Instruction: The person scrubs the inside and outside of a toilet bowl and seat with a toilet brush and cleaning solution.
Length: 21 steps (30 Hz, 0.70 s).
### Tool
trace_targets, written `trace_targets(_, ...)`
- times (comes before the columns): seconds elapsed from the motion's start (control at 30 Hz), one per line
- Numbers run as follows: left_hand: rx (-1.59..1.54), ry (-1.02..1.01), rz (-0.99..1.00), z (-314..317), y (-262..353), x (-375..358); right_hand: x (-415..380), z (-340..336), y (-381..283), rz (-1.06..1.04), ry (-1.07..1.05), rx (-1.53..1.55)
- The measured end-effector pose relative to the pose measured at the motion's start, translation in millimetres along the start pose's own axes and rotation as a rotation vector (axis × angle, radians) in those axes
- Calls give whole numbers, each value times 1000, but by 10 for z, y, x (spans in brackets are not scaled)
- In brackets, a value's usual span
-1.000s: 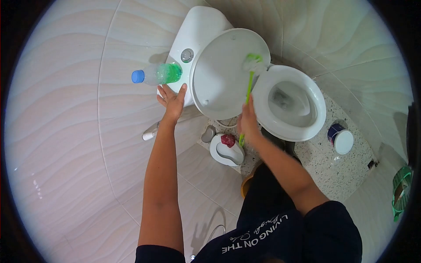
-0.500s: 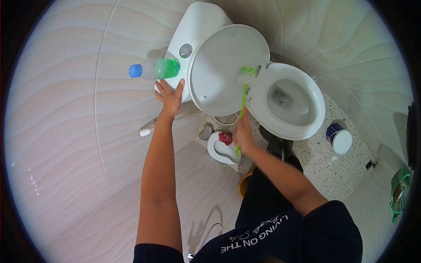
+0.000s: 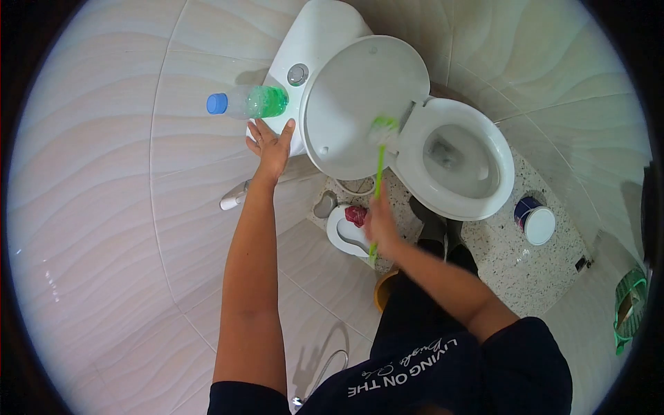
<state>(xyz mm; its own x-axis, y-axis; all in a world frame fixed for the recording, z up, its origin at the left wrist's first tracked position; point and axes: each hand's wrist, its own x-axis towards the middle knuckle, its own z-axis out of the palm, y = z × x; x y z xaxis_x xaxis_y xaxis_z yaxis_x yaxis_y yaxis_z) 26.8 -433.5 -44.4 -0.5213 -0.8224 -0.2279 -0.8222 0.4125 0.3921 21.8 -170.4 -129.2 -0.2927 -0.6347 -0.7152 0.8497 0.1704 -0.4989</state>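
Head view: my blurred right hand [image 3: 379,223] hides some of the green toilet brush [image 3: 380,166].
Right grip: wrapped round it.
Left hand [image 3: 272,152]: spread on the cistern [image 3: 315,38].
Brush head [image 3: 383,131]: five o'clock on the lid [image 3: 353,83], shifted toward seven.

From a distance I'm looking into a bathroom: a white toilet [image 3: 477,162] is standing with its lid [image 3: 360,90] raised in front of the tank [image 3: 318,34], wavy-patterned tiled walls [image 3: 90,207] are rising around it, and speckled flooring [image 3: 532,277] is showing below.
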Motion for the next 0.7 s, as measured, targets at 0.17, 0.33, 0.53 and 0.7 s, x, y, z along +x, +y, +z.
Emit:
trace_targets(0.17,0,2,-30,-14,65,-33,-643,91,174,185,-206,-18)
trace_targets(0.33,0,8,-17,-5,78,-19,94,-256,171,322,-26,160)
trace_targets(0.53,-6,24,-53,-8,77,-33,-540,-8,-37,516,-176,198)
trace_targets(0.7,10,8,-16,4,-1,-1,-1037,287,-337,410,-394,161)
